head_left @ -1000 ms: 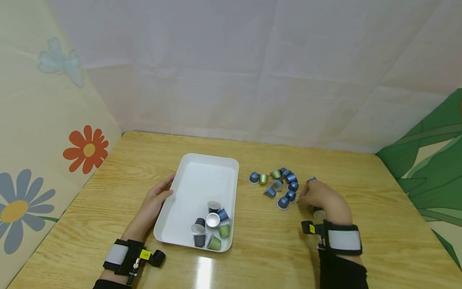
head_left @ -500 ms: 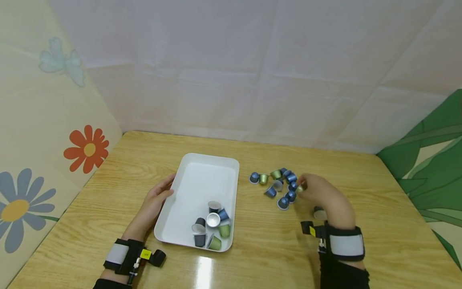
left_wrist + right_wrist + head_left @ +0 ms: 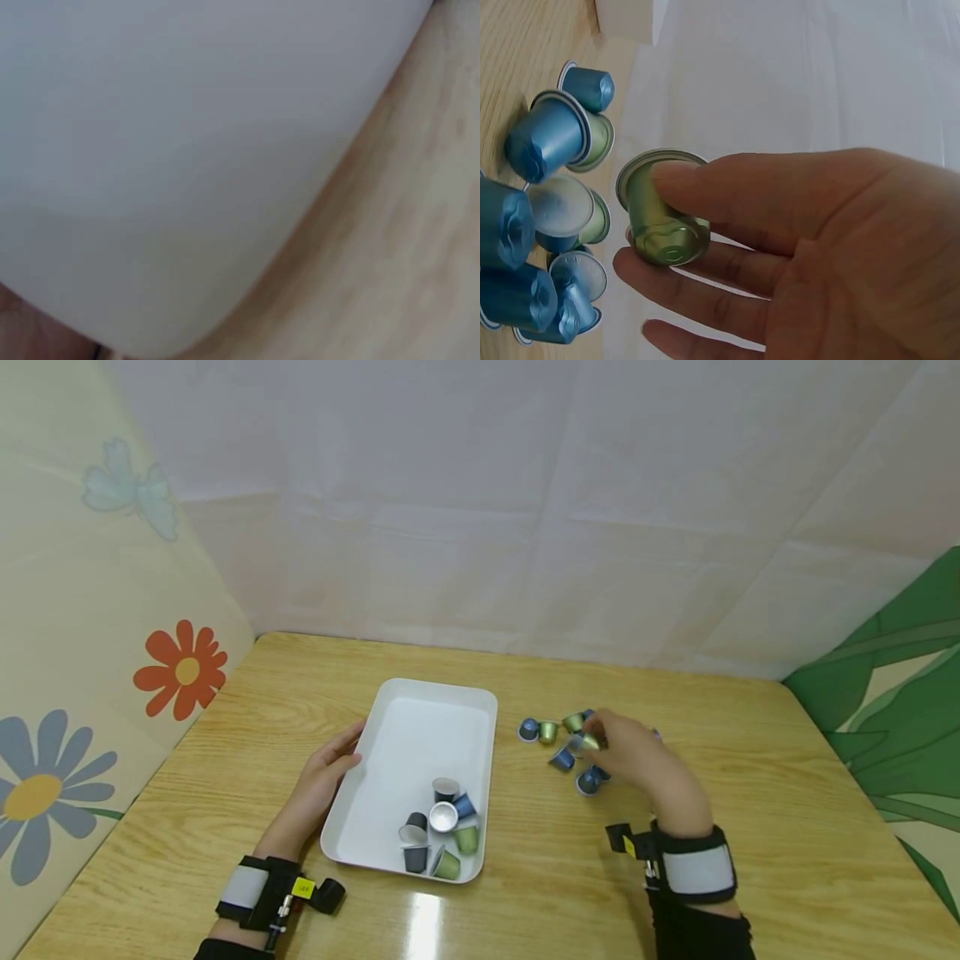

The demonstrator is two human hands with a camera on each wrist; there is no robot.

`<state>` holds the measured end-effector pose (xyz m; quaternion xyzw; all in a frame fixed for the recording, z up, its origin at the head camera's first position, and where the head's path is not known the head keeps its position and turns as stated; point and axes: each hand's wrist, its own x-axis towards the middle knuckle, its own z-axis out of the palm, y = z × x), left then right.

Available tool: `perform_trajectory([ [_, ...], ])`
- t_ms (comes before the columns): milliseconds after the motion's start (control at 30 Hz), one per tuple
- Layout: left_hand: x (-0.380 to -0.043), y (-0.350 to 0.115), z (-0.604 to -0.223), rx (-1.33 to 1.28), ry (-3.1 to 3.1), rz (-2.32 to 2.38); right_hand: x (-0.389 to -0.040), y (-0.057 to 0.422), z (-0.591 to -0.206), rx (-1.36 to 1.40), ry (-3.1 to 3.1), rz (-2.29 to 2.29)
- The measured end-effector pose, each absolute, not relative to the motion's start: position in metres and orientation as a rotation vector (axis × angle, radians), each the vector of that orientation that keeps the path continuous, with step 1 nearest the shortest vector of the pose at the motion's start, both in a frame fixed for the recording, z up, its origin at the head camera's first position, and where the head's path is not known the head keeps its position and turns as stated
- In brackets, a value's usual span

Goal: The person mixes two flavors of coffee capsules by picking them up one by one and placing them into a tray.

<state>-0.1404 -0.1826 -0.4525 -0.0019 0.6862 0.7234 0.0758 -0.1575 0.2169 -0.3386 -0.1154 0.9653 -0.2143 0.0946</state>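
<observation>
My right hand (image 3: 637, 756) pinches a green coffee capsule (image 3: 667, 210) between thumb and fingers, raised over the loose capsules on the table. The right wrist view shows its rounded end facing the camera. Around it lie blue capsules (image 3: 588, 782) and green ones (image 3: 548, 732), some hidden behind the hand. My left hand (image 3: 324, 777) holds the left side of a white tray (image 3: 408, 727), thumb at the rim. Grey, blue and green capsules (image 3: 445, 863) are gathered at the tray's near right corner. Mostly the tray's pale wall (image 3: 187, 150) fills the left wrist view.
The wooden table (image 3: 540, 885) ends at a white cloth backdrop (image 3: 525, 527). A flowered panel (image 3: 45, 610) borders the left side, and a green leaf-patterned one (image 3: 915, 693) the right. A single blue capsule (image 3: 657, 733) peeks out behind the right hand.
My right hand has picked up the green capsule from the right part of the pile and moved left with it. The left hand and tray have stayed put.
</observation>
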Motion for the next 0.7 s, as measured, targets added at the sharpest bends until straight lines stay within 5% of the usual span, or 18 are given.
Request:
perform_trajectory([
  [700, -0.140, -0.182, -0.451, -0.005, 2.063, 2.149, -0.157, 0.181, -0.345, -0.481, 2.904, -0.645],
])
